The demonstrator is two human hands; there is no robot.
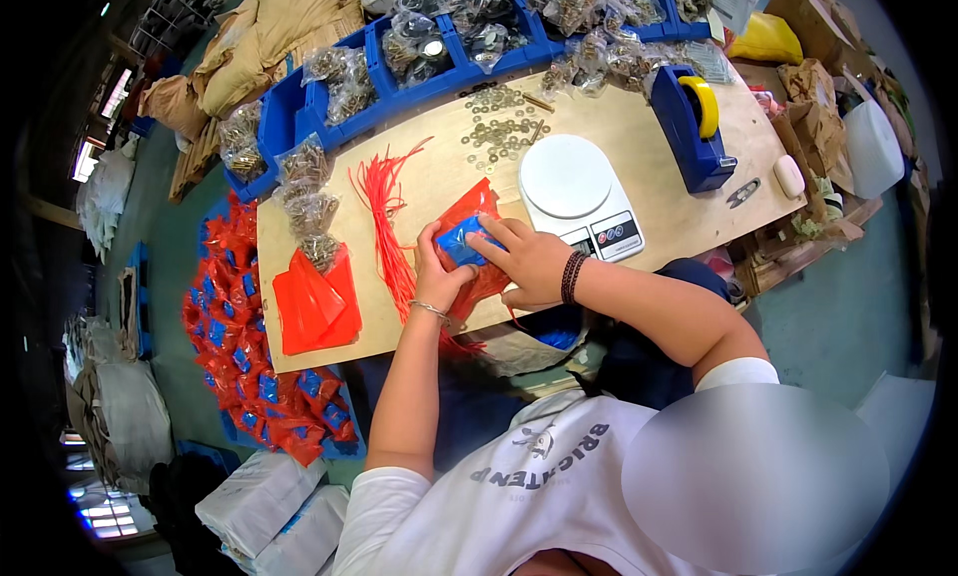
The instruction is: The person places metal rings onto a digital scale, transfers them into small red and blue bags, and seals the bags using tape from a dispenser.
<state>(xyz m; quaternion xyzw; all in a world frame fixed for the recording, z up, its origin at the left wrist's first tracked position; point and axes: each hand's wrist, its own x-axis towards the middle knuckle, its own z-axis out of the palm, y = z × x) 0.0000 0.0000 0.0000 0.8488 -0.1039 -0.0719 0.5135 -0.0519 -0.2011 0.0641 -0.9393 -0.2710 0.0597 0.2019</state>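
Observation:
A small blue packet (462, 241) lies against a red plastic bag (477, 201) near the table's front edge; whether it is inside the bag I cannot tell. My left hand (436, 269) grips the packet from the left, thumb along its lower side. From the right, my right hand (531, 261) presses its fingers onto the packet's top and edge. Red plastic ties (383, 209) lie in a long bundle just left of my left hand. Beside my right hand stands a white kitchen scale (567, 179) with nothing on its round plate.
Blue bins (289, 117) of bagged hardware line the far edge. Loose washers (499, 127) lie before them. A blue tape dispenser (689, 127) stands right, near small snips (743, 193). Flat red bags (314, 301) lie left; filled red bags (225, 316) are heaped beyond the table.

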